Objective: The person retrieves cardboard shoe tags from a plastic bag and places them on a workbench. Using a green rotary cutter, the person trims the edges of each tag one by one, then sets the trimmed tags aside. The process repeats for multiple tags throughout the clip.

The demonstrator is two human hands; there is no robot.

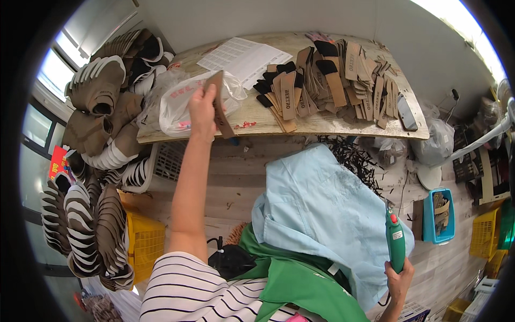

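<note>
My left hand (202,110) is raised over the table's front edge, its fingers closed on a brown strap piece (221,112) held nearly upright. Behind that strap a white plastic bag (179,110) lies on the table. Low on the right, my right hand (398,276) grips a green handheld power tool (396,247) with a red button and a narrow metal tip pointing up. Light blue cloth (314,193) covers my lap beside the tool. Farther right on the table, a heap of similar strap pieces (338,80) is spread out, some with black ends.
Printed sheets (244,59) and a phone (407,114) rest on the wooden table (257,126). Stacked brown-and-white shoe parts (96,225) crowd the left, near a yellow crate (145,239). Black scraps (351,161) litter the floor; a blue bin (440,217) stands at the right.
</note>
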